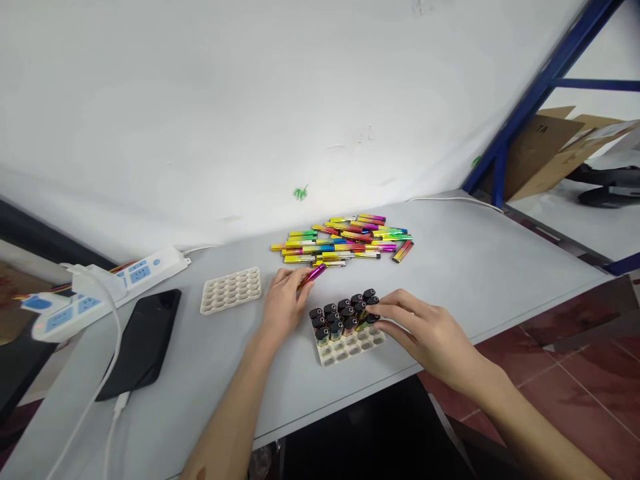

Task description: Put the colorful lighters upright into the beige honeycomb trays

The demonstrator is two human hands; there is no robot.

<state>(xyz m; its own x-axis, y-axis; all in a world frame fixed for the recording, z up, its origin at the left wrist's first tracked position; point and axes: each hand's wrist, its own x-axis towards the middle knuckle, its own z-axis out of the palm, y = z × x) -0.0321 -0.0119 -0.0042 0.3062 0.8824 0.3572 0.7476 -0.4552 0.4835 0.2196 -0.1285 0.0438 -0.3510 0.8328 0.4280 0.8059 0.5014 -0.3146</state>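
Note:
My left hand (286, 297) is closed around a shiny purple-and-red tube (316, 272), just in front of a loose pile of similar metallic tubes (345, 241). At the near tray, my right hand (425, 330) pinches a black-capped tube (371, 319) that leans over the holes, its yellowish body showing. The white hole tray (345, 350) carries several upright tubes with black tops (336, 327) in its far rows. Holes in its nearest rows are bare. My right fingers partly hide the tray's right end.
A second white hole tray (231, 291) lies to the left with nothing in its holes. Farther left are a black phone (143, 343), a white power strip (150, 263) and white cables (113, 320). A blue metal frame (530, 87) and cardboard boxes (537, 150) stand at the right.

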